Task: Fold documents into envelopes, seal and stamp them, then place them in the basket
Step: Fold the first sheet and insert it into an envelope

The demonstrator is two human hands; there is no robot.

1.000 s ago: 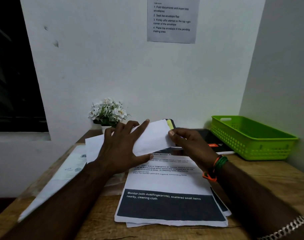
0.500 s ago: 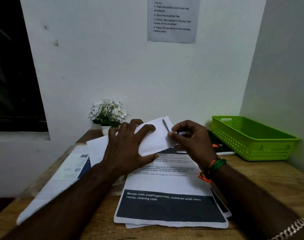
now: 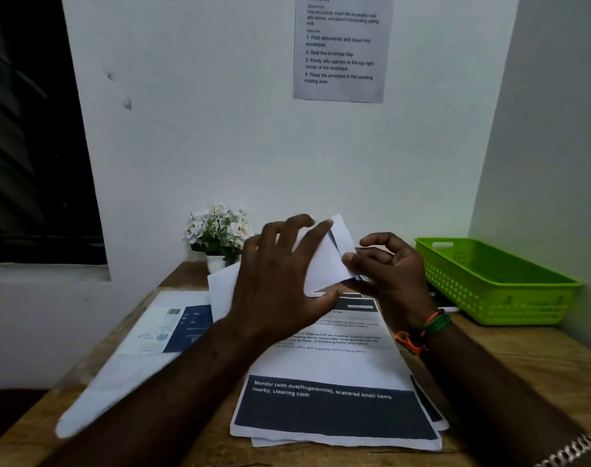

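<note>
Between my two hands, above the stack of printed documents (image 3: pixel 324 372), I pinch the white envelope (image 3: pixel 324 261) with my right hand (image 3: pixel 393 274) while my left hand (image 3: pixel 280 284) lies spread across it, the green basket (image 3: pixel 496 284) off beyond my right hand.

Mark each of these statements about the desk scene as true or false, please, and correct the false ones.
1. The green basket holds several envelopes. False: no envelope shows in it; what can be seen of its inside is bare.
2. Both hands are on the white envelope. True: the left hand spreads over it and the right hand pinches its right end.
3. The flower pot stands at the right of the basket. False: it stands at the back of the desk, left of the hands.
4. A stack of printed sheets lies below the hands. True.
5. An instruction sheet hangs on the wall. True.
</note>
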